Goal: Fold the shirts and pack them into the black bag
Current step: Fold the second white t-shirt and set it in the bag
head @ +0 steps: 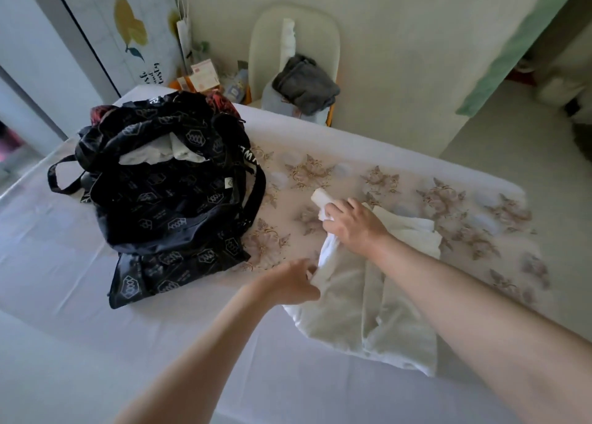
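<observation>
A white shirt [358, 298] lies crumpled on the bed at the centre right, partly over the floral cover. My right hand [350, 226] grips its upper edge, with a fold of white cloth sticking out past the fingers. My left hand [293, 284] pinches the shirt's left edge lower down. The black bag [166, 199] with a hexagon logo print stands to the left of both hands, its mouth open toward the top, and pale folded cloth shows inside. Its straps hang loose on both sides.
The bed has a white sheet [64, 279] and a floral cover [400, 183] on the right. Beyond the far edge stands a pale chair [294, 32] with a grey garment [304, 87] on it. Boxes [201, 77] and paper bags sit by the wall.
</observation>
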Tool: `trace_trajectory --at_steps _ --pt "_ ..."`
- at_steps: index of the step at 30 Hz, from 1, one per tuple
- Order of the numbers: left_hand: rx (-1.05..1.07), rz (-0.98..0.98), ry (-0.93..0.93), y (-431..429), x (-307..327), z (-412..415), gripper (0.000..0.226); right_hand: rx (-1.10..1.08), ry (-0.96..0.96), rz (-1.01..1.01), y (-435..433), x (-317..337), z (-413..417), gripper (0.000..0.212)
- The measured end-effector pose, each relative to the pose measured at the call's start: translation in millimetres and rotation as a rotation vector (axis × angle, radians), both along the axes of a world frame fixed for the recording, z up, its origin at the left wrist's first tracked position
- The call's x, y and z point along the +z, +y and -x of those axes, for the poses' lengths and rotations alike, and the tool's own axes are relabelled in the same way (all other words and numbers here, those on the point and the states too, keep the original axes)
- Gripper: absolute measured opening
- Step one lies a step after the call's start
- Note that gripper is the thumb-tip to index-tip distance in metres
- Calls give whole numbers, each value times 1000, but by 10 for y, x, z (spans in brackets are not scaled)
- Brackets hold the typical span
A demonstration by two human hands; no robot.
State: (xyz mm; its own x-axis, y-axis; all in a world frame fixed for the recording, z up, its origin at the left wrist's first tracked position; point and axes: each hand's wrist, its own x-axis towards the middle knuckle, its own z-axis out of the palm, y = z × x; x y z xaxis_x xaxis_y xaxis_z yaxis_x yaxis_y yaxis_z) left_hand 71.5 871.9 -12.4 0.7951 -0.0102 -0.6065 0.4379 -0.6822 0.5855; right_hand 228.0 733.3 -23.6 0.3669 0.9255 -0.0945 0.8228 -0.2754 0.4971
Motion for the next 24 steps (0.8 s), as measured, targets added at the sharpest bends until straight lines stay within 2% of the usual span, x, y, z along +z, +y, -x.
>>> trace_trajectory --at_steps 3,6,8,10,11,13,15,16,17,20,22,24 --pt "-165 30 6 -357 227 -299 44 -69 -67 -177 -538 106 -117 24" --pt "-302 136 45 -810 314 -525 47 -227 -86 -262 -1148 171 -173 25" --pt "-375 268 217 -1154 313 -578 48 -352 -43 -257 -1524 133 -83 30" --pt "-417 363 390 -1436 197 -589 49 -522 52 -166 -1843 26 91 41" --pt "-411 361 340 -1527 98 -597 44 -633 115 -119 -1968 -41 178 50" --pt "-323 220 4 -1584 -145 -623 30 -808 255 -136 -2122 -158 345 65" --pt "-307 -98 -418 -1532 -400 -639 32 -848 365 -230 -2167 -277 484 62" --pt "-337 -210 -545 -1492 -504 -622 38 -834 425 -269 -2152 -332 542 57" --pt "-369 -265 -561 -1452 -605 -602 47 -813 486 -306 -2132 -401 591 52" --pt "-512 -338 -378 -1345 -817 -569 61 -809 660 -444 -2026 -550 659 40" --pt "-538 -374 -391 -1298 -862 -594 59 -840 616 -550 -1971 -599 566 33" --pt "-448 -356 -529 -1272 -807 -745 59 -872 503 -656 -1923 -586 376 25"
